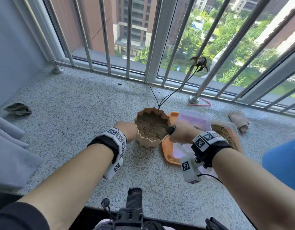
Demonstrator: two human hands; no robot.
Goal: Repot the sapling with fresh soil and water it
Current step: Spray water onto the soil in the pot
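Speckled grey stone (80, 103) forms the balcony ledge that fills the middle of the frame, with metal railing bars (126, 39) across the top and buildings and trees far below behind them. Just right of centre stands a peach scalloped pot (147, 141) filled with brown soil (151, 128). A thin, bare sapling (160, 103) rises from the soil and leans toward the upper right, ending in a few dried leaves against the bars.

The left hand (126, 132) grips the pot's left rim, fingers curled over the edge. The right hand (181, 134) is clamped on a dark handle (170, 130) at the pot's right rim; what tool it belongs to is hidden, though it is probably a small trowel. Both wrists wear black straps carrying white blocks with black square markers.

Touching the pot on its right lies an orange tray (166, 151) with a clear plastic box (194, 119) on it. Further right a second clear container holds loose soil (224, 133). A dry brown leaf (18, 109) lies at the left edge, a pink bent straw (204, 103) by a railing foot, and a pale crumpled lump (239, 121) at the right.
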